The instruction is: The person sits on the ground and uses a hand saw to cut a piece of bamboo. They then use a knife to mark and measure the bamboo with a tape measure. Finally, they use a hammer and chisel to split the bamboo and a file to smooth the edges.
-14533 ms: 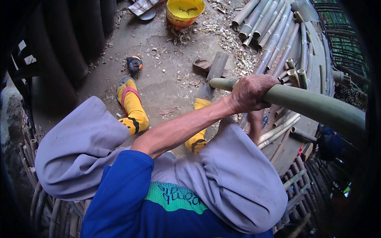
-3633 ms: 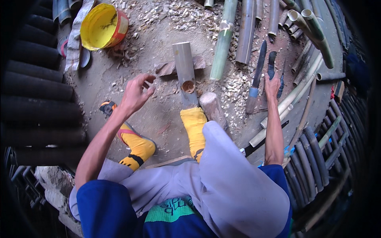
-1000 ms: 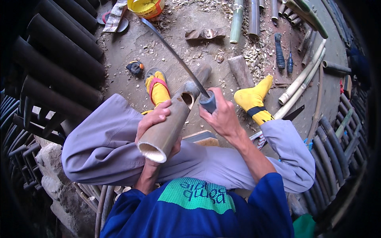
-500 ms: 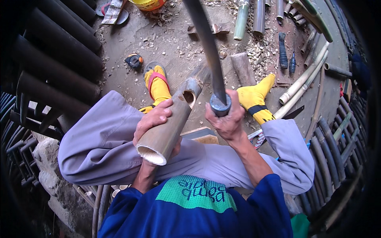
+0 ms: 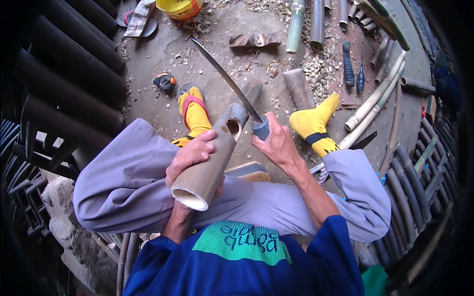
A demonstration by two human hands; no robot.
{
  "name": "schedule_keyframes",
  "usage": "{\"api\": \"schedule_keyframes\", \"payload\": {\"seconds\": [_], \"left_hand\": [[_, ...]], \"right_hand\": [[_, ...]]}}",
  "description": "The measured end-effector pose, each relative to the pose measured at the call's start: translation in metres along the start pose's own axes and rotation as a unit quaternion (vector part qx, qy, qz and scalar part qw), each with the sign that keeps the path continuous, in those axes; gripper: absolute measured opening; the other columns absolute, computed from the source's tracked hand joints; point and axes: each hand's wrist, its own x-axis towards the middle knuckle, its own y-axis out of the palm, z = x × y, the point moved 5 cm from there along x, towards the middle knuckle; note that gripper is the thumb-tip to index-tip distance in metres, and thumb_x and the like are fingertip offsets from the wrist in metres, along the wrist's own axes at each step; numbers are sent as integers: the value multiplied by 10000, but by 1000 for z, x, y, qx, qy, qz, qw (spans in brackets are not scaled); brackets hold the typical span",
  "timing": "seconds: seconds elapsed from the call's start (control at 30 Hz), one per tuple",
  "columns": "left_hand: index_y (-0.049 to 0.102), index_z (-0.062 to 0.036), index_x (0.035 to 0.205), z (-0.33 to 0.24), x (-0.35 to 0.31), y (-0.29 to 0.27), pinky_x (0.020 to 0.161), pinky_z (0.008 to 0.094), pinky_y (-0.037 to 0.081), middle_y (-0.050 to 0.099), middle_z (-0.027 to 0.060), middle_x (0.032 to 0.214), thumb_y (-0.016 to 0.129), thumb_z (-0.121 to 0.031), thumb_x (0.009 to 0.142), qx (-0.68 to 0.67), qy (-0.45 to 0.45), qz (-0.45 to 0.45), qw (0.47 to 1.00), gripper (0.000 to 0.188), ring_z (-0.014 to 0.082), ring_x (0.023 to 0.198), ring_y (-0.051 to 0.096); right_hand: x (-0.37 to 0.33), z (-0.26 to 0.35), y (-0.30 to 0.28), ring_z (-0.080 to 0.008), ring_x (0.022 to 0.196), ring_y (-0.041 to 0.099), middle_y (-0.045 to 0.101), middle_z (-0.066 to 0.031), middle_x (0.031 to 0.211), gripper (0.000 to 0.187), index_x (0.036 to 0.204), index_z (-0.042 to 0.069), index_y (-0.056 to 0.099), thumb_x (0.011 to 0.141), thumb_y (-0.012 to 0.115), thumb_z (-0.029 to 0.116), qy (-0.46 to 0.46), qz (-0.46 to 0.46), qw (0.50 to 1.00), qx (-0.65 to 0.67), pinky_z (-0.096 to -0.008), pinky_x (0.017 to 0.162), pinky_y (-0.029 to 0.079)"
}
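Observation:
My left hand is wrapped round a thick bamboo tube, its cut, pale open end toward me. The tube slopes away over my lap toward the ground, with a hole cut in its upper side just beyond my fingers. In my right hand is a long curved knife, gripped by its blue-grey handle. Its narrow blade points away and to the left, crossing above the far part of the tube. Whether the edge touches the bamboo I cannot tell.
Dark bamboo poles are stacked at left. Between my feet and beyond lie a tape measure, a wooden block and scattered shavings. Two dark-handled tools and long pale bamboo strips lie at right; a yellow bucket stands far off.
The knife has come down from pointing up close to my view; its blade now slants left over the bamboo. My right hand has turned and shifted slightly left. My left hand keeps its hold.

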Motion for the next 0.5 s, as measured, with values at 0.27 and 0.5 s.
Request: {"api": "schedule_keyframes", "payload": {"seconds": [0.27,0.5], "left_hand": [[479,-21,1036,-2,5,11,932,516,458,588,158,1008,759,-139,754,-20,12,125,992,414,402,1086,576],[496,-3,1037,2,-1,7,914,507,474,606,184,1004,784,-163,713,7,-5,22,1000,462,399,1047,599]], "right_hand": [[-7,14,-15,-395,686,656,628,-217,714,321,936,24,443,748,690,106,-71,-83,993,33,-417,565,511],[-15,37,-24,-375,640,634,603,-182,695,335,977,20,485,739,704,106,-98,-141,981,92,-369,575,509]]}}
